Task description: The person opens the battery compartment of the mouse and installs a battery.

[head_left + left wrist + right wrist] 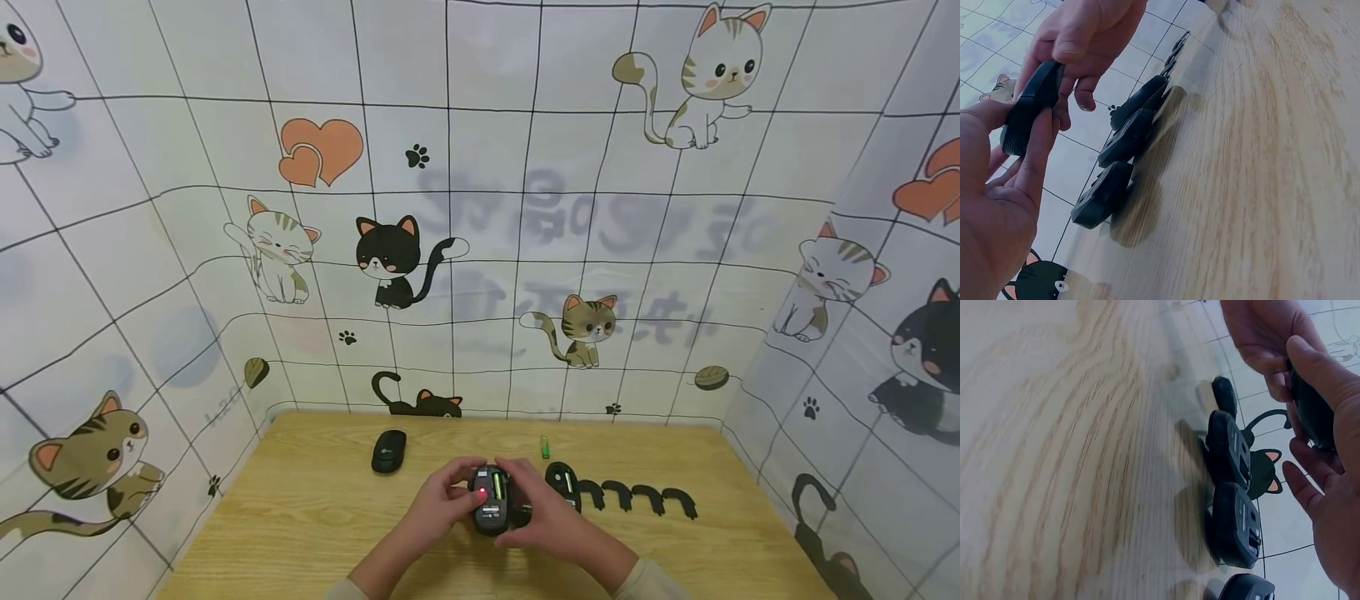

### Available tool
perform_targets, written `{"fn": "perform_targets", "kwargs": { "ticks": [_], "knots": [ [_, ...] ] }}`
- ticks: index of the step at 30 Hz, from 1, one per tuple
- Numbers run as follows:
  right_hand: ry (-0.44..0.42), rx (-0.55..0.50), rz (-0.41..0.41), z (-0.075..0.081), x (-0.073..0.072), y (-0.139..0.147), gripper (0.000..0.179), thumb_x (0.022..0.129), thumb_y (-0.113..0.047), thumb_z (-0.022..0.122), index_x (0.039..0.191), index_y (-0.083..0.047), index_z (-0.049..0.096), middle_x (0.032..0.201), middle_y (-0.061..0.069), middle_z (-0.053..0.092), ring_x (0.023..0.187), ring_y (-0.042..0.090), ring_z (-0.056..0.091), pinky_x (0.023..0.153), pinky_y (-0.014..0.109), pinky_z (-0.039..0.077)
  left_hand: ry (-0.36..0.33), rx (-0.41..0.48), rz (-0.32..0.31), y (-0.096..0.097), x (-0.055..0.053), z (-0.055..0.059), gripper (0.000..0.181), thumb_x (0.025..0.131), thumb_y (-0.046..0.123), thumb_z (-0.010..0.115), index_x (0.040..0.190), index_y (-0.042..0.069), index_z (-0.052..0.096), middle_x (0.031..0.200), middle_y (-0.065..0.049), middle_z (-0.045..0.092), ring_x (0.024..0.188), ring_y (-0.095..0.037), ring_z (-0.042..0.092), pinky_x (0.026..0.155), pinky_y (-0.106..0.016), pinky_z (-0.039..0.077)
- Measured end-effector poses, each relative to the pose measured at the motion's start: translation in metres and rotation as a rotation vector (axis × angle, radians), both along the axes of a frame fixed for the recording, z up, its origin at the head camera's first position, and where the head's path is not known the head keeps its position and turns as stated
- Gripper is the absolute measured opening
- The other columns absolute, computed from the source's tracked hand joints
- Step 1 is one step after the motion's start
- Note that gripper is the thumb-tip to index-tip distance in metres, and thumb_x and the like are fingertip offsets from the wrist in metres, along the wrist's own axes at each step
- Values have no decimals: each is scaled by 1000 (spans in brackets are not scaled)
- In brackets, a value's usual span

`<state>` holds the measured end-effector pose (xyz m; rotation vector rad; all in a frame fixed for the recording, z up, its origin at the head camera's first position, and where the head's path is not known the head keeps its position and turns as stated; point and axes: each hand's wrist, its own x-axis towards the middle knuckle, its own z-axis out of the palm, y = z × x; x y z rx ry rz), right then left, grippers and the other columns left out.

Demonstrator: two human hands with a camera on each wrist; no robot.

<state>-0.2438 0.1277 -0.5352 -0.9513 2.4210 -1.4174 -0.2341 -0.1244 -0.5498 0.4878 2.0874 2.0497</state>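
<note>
Past my fingers (1036, 147) the cat-patterned wall (480, 217) edges the table (285, 525), which runs wide to their left; a second mouse (558, 477) sits just right. My left hand (444, 493) and right hand (546, 515) both clamp an upturned mouse (491, 515), raised, its battery (498, 485) showing.

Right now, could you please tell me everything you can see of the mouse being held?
The held mouse is dark, rounded and looks like plastic. Its underside faces the head camera, showing pale labels too small to read, a glowing red spot and an inset green battery. It is raised off the table: the left grip holds one side, the right grip the other.
</note>
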Motion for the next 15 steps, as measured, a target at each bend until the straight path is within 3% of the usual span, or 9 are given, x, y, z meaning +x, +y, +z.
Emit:
{"fn": "perform_targets", "kwargs": {
  "ticks": [6,10,15],
  "knots": [
    [26,27,-20,0,0,0,104,85,-29,100,169,-17,42,154,0,51,141,28,57,116,62,49,-11,1,-38,-3,-1,-3,53,106,15,77,155,8,60,144,-16,59,107,-23,76,81,-31,66],
    [41,20,-24,-1,-2,0,103,85,-33,100,169,-17,43,155,0,51,139,27,58,115,63,50,1,-14,-100,-9,-2,-3,75,98,11,86,164,12,51,154,-16,51,114,-24,74,88,-31,64],
    [19,10,-25,0,-4,0,103,85,-39,99,169,-17,43,155,-2,51,138,25,59,113,62,52,3,-21,-182,-17,-1,-1,96,91,3,90,171,15,39,163,-15,44,111,-31,76,91,-36,66]
  ]
}}
